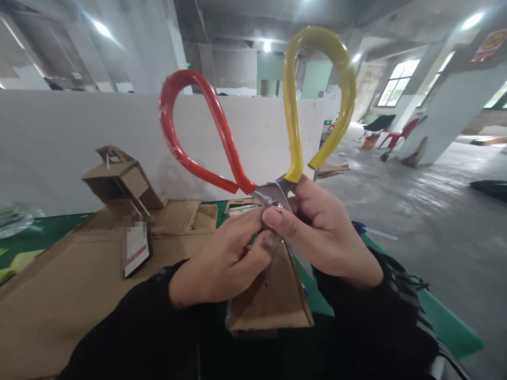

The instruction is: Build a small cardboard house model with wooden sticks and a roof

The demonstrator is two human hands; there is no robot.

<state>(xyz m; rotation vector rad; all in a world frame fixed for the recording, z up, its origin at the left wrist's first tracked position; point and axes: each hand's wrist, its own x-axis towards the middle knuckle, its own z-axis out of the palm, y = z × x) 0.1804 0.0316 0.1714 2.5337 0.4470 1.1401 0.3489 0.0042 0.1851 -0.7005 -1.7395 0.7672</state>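
Observation:
Raised in front of me is a pair of scissors, one handle loop red and the other yellow, the loops spread apart and pointing up. Its blades point down and are partly hidden by my fingers. My left hand pinches the scissors just below the pivot. With thumb and fingers, my right hand grips them at the pivot and the base of the yellow handle. Beneath the blades lies a brown cardboard piece.
A large cardboard sheet covers the left of the green table. On it stand a small cardboard structure and a phone-like object. A white partition rises behind. Chairs stand on the floor at right.

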